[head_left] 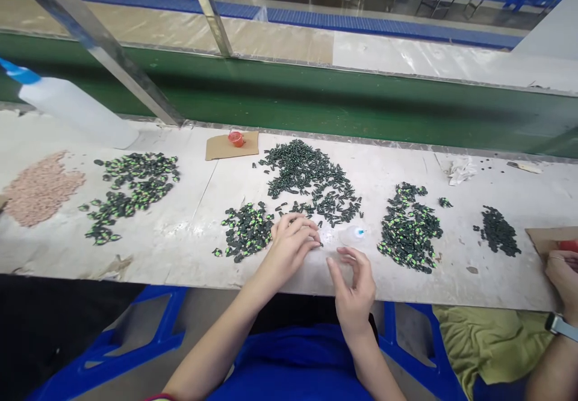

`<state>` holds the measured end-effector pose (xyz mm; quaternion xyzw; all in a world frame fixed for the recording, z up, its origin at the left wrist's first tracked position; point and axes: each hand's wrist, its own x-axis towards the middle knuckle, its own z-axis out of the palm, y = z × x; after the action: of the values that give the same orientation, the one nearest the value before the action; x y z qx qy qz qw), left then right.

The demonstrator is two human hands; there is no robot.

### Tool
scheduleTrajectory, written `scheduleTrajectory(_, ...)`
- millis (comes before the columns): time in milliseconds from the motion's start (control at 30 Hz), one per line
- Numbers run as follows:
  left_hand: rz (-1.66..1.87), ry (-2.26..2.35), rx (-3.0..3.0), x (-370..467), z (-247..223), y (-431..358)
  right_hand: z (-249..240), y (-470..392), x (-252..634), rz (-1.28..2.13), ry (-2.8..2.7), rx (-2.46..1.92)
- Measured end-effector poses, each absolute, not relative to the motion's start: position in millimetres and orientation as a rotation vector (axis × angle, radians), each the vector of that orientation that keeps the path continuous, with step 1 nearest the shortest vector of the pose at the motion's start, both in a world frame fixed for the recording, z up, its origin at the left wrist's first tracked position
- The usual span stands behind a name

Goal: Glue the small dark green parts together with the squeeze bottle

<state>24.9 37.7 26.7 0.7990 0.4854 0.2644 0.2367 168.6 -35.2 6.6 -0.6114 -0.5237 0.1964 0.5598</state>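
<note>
My left hand (292,239) rests low over the table, its thumb and fingers pinched on a small dark piece (321,244) whose details are too small to make out. To its right, my right hand (354,280) is held with thumb and fingers apart and nothing visible in them. A small clear bottle with a blue tip (351,235) lies just beyond my right fingertips. Beside my left hand is a pile of black-and-green small parts (247,231). Farther back spreads a heap of thin dark green pieces (302,169).
On the left are a large white bottle (76,109), pink pieces (43,187) and more black-and-green parts (135,187). A red cup (235,139) sits on cardboard (219,148). Rightward lie further piles (410,229) and a co-worker's hand (564,274). A green conveyor (289,103) runs behind.
</note>
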Motion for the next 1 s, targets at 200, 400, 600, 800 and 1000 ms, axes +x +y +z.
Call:
scheduleTrajectory(200,0.845,1.156,2.064,20,26,20,9,-29,160,0.846,-1.171,-1.42)
scheduleTrajectory(400,0.919,1.564,2.216,27,2,11,4,-32,162,0.857,-1.106,-1.508)
scheduleTrajectory(600,0.872,1.556,2.207,32,-1,8,2,-31,156,0.845,-1.081,-1.546)
scheduleTrajectory(800,0.806,1.41,2.0,30,11,3,8,-31,153,0.945,-0.989,-1.469)
scheduleTrajectory(1000,0.927,1.349,1.716,30,23,-1,10,-33,153,0.865,-1.005,-1.355)
